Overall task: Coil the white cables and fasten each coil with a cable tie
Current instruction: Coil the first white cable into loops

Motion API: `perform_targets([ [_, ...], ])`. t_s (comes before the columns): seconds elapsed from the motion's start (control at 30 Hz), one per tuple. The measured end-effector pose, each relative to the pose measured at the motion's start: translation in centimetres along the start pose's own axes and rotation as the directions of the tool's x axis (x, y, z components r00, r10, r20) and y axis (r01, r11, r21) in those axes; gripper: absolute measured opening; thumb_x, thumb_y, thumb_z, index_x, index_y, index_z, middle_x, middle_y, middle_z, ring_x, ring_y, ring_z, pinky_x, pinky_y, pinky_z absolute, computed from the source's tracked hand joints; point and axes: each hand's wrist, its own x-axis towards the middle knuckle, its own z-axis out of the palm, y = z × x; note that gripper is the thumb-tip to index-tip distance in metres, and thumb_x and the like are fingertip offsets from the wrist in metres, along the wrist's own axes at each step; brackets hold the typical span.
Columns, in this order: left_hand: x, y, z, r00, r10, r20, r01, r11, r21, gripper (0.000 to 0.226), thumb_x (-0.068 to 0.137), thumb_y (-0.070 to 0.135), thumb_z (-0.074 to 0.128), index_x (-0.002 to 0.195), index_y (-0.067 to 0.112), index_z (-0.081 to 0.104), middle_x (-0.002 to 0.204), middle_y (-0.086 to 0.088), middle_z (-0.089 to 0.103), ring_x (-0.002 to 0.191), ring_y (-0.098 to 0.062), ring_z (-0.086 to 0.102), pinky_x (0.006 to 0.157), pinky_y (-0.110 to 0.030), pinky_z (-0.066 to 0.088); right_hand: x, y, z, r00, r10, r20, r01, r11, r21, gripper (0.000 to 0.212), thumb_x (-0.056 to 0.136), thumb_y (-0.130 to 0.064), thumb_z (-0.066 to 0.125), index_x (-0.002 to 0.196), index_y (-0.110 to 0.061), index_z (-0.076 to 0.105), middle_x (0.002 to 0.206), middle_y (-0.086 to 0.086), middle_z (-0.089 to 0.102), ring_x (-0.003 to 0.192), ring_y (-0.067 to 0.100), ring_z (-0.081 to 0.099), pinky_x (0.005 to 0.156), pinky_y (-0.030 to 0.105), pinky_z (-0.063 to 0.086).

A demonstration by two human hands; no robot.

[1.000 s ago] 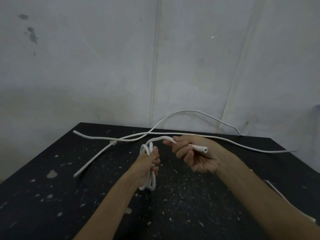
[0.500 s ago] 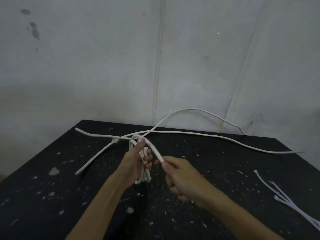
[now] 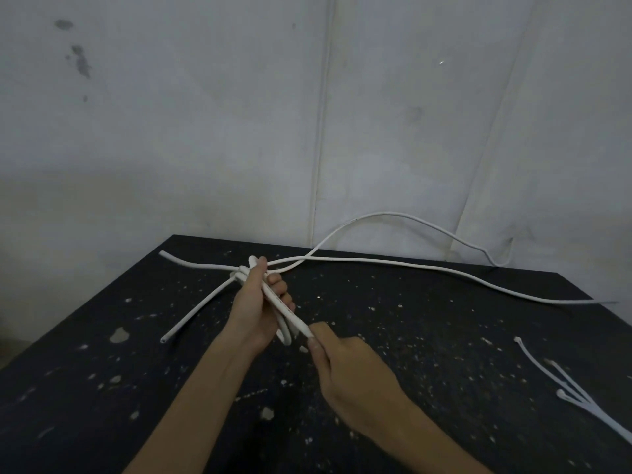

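My left hand (image 3: 260, 309) grips a narrow coil of white cable (image 3: 285, 331) above the black table (image 3: 427, 364), loops sticking out above the thumb and below the palm. My right hand (image 3: 345, 366) pinches the free end of that cable just right of the coil's lower loop, pulling it along the coil toward me. Two loose white cables lie behind: one (image 3: 444, 271) runs from the far left across to the right edge, the other (image 3: 195, 314) goes from front left up and arcs off the back of the table. White cable ties (image 3: 567, 393) lie at the right.
A grey wall stands close behind the table. The tabletop is speckled with white paint spots. Its back edge and left edge are near the loose cables.
My right hand has drawn the cable's free end down and toward me along the coil. My left hand with the coil has stayed near the cable crossing. The view has shifted slightly left.
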Motion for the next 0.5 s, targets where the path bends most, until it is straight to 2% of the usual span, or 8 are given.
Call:
perform_targets([
  [0.1, -0.2, 0.0, -0.4, 0.999, 0.038, -0.003, -0.038, 0.997, -0.060, 0.045, 0.093, 0.047, 0.047, 0.057, 0.021, 0.038, 0.050, 0.005, 0.036, 0.043, -0.009, 0.038, 0.059, -0.026, 0.035, 0.3, 0.7, 0.4, 0.996, -0.071, -0.062, 0.065, 0.994, -0.088, 0.039, 0.095, -0.050, 0.012, 0.102, -0.026, 0.042, 0.068, -0.011, 0.045, 0.052, 0.013, 0.042, 0.050, 0.031, 0.034],
  [0.17, -0.5, -0.3, -0.7, 0.998, 0.060, -0.009, -0.060, 0.996, -0.071, 0.045, 0.093, 0.046, 0.048, 0.057, 0.019, 0.042, 0.056, 0.002, 0.050, 0.050, -0.010, 0.051, 0.064, -0.028, 0.042, 0.4, 1.3, 1.0, 0.991, -0.090, -0.095, 0.081, 0.992, -0.095, 0.030, 0.098, -0.046, 0.020, 0.097, -0.025, 0.042, 0.064, -0.012, 0.044, 0.047, 0.010, 0.039, 0.044, 0.028, 0.034],
  [0.23, -0.8, -0.6, -1.1, 0.997, 0.076, 0.005, -0.075, 0.991, -0.113, 0.042, 0.094, 0.045, 0.047, 0.061, 0.018, 0.043, 0.057, 0.002, 0.054, 0.049, -0.010, 0.052, 0.058, -0.027, 0.047, 0.4, 1.7, 1.7, 0.987, -0.106, -0.119, 0.091, 0.988, -0.122, 0.022, 0.100, -0.041, 0.027, 0.093, -0.026, 0.041, 0.061, -0.011, 0.048, 0.042, 0.008, 0.037, 0.038, 0.024, 0.033],
  [0.33, -1.3, -0.9, -1.4, 0.994, 0.072, 0.087, -0.040, 0.945, -0.323, 0.034, 0.089, 0.046, 0.049, 0.067, 0.022, 0.042, 0.051, 0.009, 0.045, 0.039, -0.004, 0.039, 0.042, -0.019, 0.039, 0.6, 2.4, 2.5, 0.970, -0.179, -0.162, 0.152, 0.974, -0.169, 0.022, 0.100, -0.036, 0.035, 0.088, -0.023, 0.047, 0.061, -0.007, 0.054, 0.041, 0.010, 0.042, 0.036, 0.028, 0.038],
  [0.4, -1.5, -1.0, -1.5, 0.984, 0.080, 0.157, -0.004, 0.900, -0.436, 0.037, 0.086, 0.051, 0.049, 0.062, 0.023, 0.041, 0.046, 0.011, 0.038, 0.036, -0.002, 0.034, 0.039, -0.016, 0.033, 1.1, 3.1, 2.7, 0.936, -0.260, -0.236, 0.213, 0.955, -0.207, 0.033, 0.101, -0.035, 0.034, 0.081, -0.018, 0.054, 0.061, -0.004, 0.056, 0.043, 0.014, 0.046, 0.037, 0.031, 0.039],
  [0.5, -1.9, -1.5, -1.8, 0.967, 0.123, 0.225, 0.000, 0.878, -0.479, 0.047, 0.090, 0.055, 0.042, 0.055, 0.023, 0.045, 0.040, 0.009, 0.035, 0.032, -0.002, 0.033, 0.039, -0.014, 0.028, 2.1, 4.5, 2.8, 0.862, -0.387, -0.329, 0.311, 0.914, -0.260, 0.045, 0.102, -0.034, 0.030, 0.070, -0.014, 0.056, 0.057, -0.002, 0.055, 0.042, 0.016, 0.047, 0.036, 0.029, 0.036],
])
